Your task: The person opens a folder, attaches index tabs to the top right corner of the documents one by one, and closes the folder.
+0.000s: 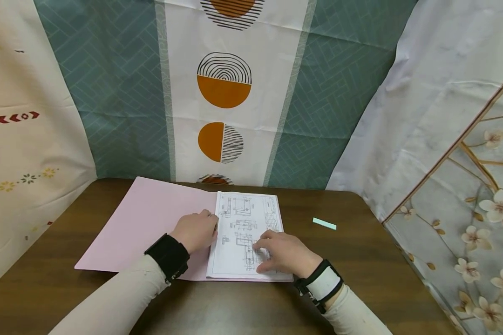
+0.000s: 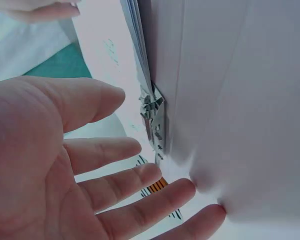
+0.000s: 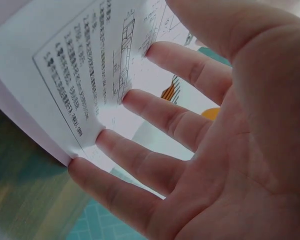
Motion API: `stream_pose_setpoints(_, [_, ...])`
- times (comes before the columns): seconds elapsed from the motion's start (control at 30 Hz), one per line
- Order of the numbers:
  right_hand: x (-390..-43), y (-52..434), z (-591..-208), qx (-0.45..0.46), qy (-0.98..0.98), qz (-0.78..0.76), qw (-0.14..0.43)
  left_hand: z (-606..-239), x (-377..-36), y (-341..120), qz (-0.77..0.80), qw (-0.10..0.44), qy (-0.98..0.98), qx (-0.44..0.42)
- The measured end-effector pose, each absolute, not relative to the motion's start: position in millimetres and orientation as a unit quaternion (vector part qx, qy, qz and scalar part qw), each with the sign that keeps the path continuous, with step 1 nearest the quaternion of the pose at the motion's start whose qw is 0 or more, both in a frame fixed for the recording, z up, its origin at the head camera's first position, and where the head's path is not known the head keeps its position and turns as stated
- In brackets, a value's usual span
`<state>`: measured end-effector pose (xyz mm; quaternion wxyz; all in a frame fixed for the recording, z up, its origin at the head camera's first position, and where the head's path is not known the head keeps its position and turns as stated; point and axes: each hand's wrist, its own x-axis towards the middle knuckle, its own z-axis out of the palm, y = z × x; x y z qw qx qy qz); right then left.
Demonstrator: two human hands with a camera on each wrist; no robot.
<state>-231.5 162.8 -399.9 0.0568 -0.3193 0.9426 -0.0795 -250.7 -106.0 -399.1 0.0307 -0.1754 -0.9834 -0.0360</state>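
A pink folder (image 1: 151, 228) lies spread out on the table, its bare cover to the left. White sheets printed with technical drawings (image 1: 230, 256) are stacked on its right half. My left hand (image 1: 196, 231) is at the fold beside the sheets. In the left wrist view its fingers are spread, with the two lowest fingertips touching the pink cover, close to a metal clip (image 2: 154, 112) at the sheets' edge. My right hand (image 1: 287, 252) rests its fingertips on the lower right of the top sheet, fingers nearly straight in the right wrist view.
A small pale green strip (image 1: 324, 224) lies on the brown wooden table (image 1: 360, 260), to the right of the folder. Patterned cloth (image 1: 125, 93) hangs behind the table's back edge, with floral cloth (image 1: 465, 223) along the right side.
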Motion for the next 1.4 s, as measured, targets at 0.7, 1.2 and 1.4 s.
stream_pose_setpoints(0.7, [-225, 162, -398, -0.342, 0.937, -0.051, 0.051, -415, -241, -105, 0.026, 0.082, -0.979, -0.184])
stream_pose_setpoints(1.2, [-250, 192, -404, -0.25, 0.965, -0.083, 0.024, -421, -244, -101, 0.024, 0.077, -0.978, -0.193])
stream_pose_setpoints(1.4, [-264, 221, -402, -0.206, 0.976, -0.068, -0.012, -421, -243, -101, 0.006, 0.07, -0.982, -0.173])
